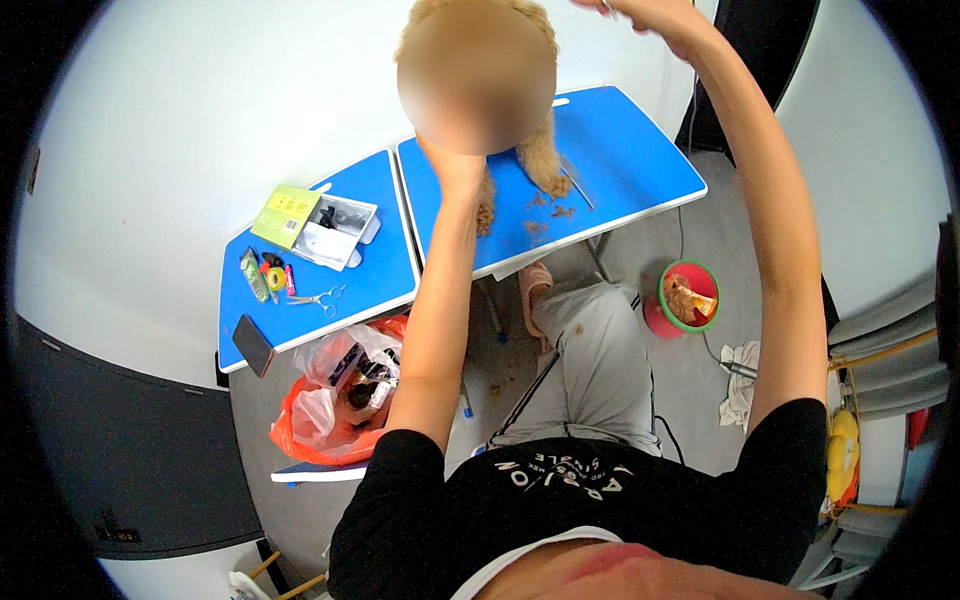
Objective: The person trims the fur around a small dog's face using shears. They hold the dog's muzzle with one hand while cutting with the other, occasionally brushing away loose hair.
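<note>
A dog with curly tan fur (541,154) is on the blue folding table (630,142) in front of me; its head is blurred out. My left hand (454,166) reaches up to the underside of that head and holds it, though the fingers are lost in the blur. At the top edge, my right hand (645,16) is raised to the right of the head, partly cut off. A small piece of metal scissors (610,9) shows at its fingers. By the dog's paw lies a metal comb (579,186), near loose clumps of fur (535,228).
On the left table are an open box (289,214), a hair clipper (255,276), yellow tape (276,280), scissors (322,300) and a phone (253,345) over the edge. Below sits a red plastic bag (300,420). A red bin (664,319) with fur stands right.
</note>
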Motion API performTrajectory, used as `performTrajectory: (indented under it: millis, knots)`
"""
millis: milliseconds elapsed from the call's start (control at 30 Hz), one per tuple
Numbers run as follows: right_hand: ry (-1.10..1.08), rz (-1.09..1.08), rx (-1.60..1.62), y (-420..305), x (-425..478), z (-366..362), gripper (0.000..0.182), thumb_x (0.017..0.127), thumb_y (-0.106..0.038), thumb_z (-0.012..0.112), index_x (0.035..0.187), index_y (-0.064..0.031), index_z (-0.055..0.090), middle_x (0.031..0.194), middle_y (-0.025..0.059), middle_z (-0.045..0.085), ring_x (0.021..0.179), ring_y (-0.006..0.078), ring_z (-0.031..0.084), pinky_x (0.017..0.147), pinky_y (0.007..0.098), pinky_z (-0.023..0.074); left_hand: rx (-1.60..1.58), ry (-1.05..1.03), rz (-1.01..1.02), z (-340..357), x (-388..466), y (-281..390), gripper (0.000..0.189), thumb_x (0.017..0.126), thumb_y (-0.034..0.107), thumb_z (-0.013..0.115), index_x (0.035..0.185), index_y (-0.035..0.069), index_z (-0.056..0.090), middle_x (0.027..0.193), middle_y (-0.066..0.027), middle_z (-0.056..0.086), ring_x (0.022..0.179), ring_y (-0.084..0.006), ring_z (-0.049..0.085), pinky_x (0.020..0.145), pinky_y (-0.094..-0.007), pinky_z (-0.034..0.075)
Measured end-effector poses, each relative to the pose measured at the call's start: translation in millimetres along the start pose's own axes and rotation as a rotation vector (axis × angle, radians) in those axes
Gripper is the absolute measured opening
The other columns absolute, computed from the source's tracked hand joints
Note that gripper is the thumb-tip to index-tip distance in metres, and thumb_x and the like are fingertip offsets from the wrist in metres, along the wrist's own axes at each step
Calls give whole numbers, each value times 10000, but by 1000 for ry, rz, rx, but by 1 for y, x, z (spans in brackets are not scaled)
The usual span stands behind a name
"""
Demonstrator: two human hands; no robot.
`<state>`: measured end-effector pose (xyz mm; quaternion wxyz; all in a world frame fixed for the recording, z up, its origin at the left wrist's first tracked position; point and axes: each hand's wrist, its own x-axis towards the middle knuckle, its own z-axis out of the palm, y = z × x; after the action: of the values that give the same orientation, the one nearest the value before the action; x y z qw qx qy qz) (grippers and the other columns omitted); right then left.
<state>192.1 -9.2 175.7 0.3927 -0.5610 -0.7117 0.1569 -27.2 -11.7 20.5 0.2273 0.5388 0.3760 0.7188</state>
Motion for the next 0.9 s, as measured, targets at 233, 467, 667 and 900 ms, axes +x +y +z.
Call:
performTrajectory:
  millis: [233, 467, 667, 900]
  knots:
    - [-167, 20, 65, 48, -67, 49, 669, 714, -726, 570, 771, -61, 615, 655, 8, 507, 567, 86, 450, 478, 221, 337, -58, 12, -3, 6, -5, 2, 204, 842, 131, 613, 985, -15, 601, 903, -67, 626, 808, -136, 579, 700, -276, 466]
    - [-133, -146, 216, 46, -51, 72, 503, 802, -557, 621, 737, -59, 630, 623, -4, 507, 538, 60, 418, 479, 204, 309, -12, 21, 43, 4, -3, 3, 239, 820, 138, 639, 997, -18, 606, 897, -74, 638, 798, -139, 587, 684, -282, 470]
    - [-22, -108, 143, 50, -63, 63, 554, 761, -553, 664, 755, 1, 674, 597, 17, 538, 561, 84, 463, 511, 256, 377, 35, -2, 11, -1, -2, -3, 200, 816, 133, 634, 936, -26, 615, 843, -77, 642, 776, -124, 582, 664, -279, 468]
    - [-102, -121, -25, 64, -57, 73, 480, 803, -490, 657, 845, -12, 679, 624, 16, 540, 593, 76, 472, 538, 238, 379, 16, 20, 54, 1, 0, -6, 182, 818, 134, 633, 890, -32, 613, 803, -69, 641, 718, -118, 573, 610, -275, 465]
